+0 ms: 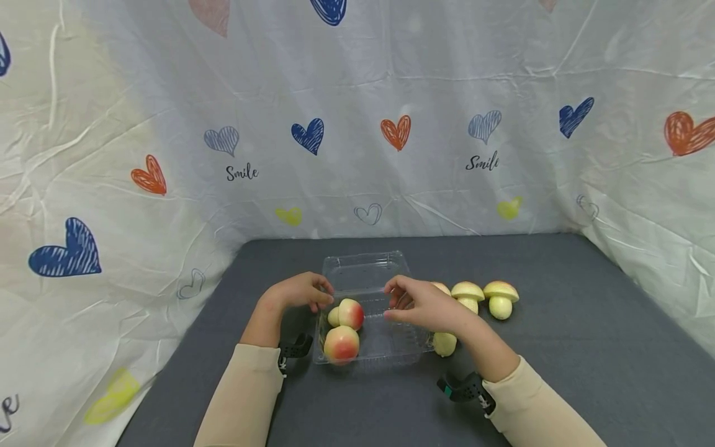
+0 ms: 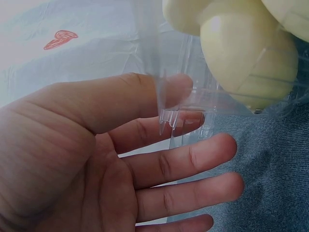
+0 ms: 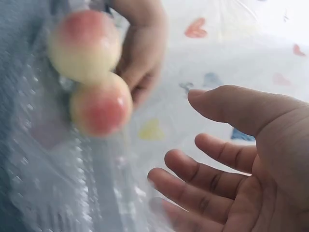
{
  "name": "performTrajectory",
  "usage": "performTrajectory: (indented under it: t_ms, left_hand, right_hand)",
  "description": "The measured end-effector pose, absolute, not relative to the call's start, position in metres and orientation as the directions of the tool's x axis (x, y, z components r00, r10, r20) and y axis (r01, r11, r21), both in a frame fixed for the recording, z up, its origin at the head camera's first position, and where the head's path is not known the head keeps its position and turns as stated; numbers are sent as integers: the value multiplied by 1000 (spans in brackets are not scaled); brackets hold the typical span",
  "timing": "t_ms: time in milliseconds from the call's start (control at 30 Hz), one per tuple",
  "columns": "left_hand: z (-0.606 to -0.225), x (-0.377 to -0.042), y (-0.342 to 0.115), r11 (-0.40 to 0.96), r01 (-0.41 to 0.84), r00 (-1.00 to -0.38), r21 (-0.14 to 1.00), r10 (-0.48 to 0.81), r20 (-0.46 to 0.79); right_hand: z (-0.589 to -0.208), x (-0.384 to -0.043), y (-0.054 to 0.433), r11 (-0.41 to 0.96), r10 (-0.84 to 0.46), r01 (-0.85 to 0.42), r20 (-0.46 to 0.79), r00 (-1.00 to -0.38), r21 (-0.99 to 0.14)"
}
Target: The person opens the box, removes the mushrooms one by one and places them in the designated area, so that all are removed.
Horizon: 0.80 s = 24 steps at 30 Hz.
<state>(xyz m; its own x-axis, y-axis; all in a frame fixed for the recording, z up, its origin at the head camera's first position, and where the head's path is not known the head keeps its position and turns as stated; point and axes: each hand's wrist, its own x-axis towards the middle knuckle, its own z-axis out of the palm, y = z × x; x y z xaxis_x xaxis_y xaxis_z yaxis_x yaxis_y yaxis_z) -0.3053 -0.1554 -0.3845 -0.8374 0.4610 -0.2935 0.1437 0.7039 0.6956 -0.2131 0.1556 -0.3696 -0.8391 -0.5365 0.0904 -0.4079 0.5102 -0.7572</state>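
Observation:
A clear plastic box lies on the table with its hinged lid folded back. Inside, along its left side, are two mushroom-shaped pieces: a rear mushroom on its side and a front mushroom showing its red-tinged cap. My left hand is at the box's left rim; in the left wrist view its fingers are extended and the thumb and index overlap the clear wall. Over the box's right side hovers my right hand, fingers loosely bent and holding nothing in the right wrist view.
To the right of the box stand several more mushrooms, among them a rightmost mushroom and one beside it. Another mushroom lies below my right wrist. A heart-printed curtain hangs behind the dark tabletop.

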Motion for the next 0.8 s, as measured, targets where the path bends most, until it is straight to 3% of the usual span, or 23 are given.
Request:
performTrajectory:
  t_ms: [367, 600, 800]
  left_hand:
    - [-384, -306, -154, 711, 153, -839, 686, 460, -290]
    - [-383, -304, -154, 716, 166, -839, 679, 464, -285]
    - [-384, -303, -153, 721, 164, -844, 674, 456, -283]
  right_hand:
    - [-386, -204, 123, 480, -643, -505, 103, -759, -718]
    - [-392, -194, 108, 472, -756, -562, 15, -654, -679]
    - [-404, -193, 99, 485, -774, -573, -20, -632, -660]
